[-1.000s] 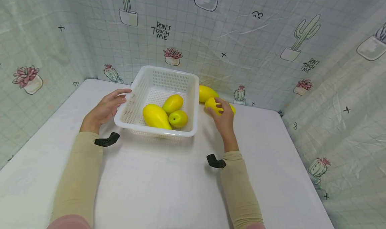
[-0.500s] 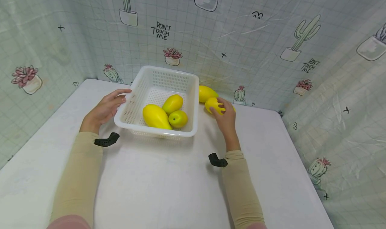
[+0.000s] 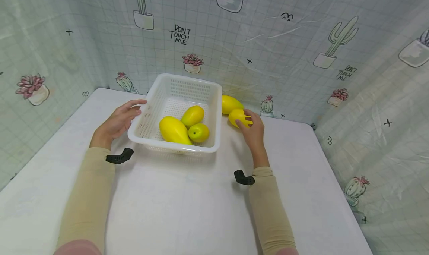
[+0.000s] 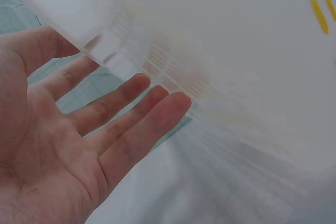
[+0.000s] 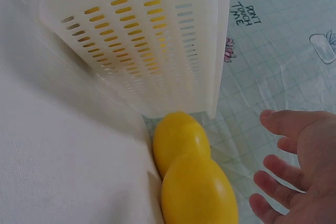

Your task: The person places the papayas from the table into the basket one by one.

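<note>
A white plastic basket (image 3: 174, 146) holds a large yellow mango (image 3: 173, 130) and two smaller yellow-green fruits, one upper (image 3: 193, 115) and one lower (image 3: 199, 132). My left hand (image 3: 116, 123) is at the basket's left side; in the left wrist view its extended fingers (image 4: 170, 111) touch the perforated wall. Right of the basket, two more yellow mangoes lie on the table, the rear one (image 3: 231, 104) close against the front one (image 3: 237, 117). My right hand (image 3: 254, 131) is over the right end of the front mango; in the right wrist view its fingers are spread, apart from the fruit.
A white-covered table (image 3: 174, 202) lies under everything. A cactus-print curtain (image 3: 228, 42) hangs behind and along both sides, close behind the basket and the two mangoes. Each wrist carries a small black device, one left (image 3: 119, 156) and one right (image 3: 244, 177).
My right hand has shifted slightly right, uncovering more of the front mango, which stays in place. The left hand, the basket and its fruit have not visibly moved.
</note>
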Demonstrator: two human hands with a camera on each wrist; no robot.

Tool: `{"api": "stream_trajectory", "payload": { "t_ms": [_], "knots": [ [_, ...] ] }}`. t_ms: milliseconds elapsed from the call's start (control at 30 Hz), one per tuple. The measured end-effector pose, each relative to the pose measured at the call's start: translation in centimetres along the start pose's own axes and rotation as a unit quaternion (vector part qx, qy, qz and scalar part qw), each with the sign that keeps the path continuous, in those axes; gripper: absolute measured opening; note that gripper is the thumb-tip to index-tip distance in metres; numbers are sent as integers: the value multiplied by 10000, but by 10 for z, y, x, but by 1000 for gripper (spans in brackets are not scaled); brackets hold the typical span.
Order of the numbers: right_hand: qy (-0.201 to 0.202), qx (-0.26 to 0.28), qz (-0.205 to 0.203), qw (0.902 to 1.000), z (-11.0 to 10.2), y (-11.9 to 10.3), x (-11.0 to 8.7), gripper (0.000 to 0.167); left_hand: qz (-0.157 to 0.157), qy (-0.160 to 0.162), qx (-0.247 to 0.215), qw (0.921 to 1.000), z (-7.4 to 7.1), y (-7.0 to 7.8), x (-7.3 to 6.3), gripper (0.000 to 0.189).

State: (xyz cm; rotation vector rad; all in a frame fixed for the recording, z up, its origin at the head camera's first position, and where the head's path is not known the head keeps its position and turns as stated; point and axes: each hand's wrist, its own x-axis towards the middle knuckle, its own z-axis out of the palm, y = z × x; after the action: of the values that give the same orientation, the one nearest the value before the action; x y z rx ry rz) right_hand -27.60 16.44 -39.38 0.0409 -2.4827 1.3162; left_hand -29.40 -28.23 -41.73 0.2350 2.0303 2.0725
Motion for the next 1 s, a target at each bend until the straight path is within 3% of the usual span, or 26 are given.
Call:
{"api": "stream_trajectory", "payload": {
  "t_ms": [1000],
  "knots": [
    [-211,-478,138,9985,-15,5,6,53,163,-59,-53,9998,1,0,-2,48]
  ]
}}
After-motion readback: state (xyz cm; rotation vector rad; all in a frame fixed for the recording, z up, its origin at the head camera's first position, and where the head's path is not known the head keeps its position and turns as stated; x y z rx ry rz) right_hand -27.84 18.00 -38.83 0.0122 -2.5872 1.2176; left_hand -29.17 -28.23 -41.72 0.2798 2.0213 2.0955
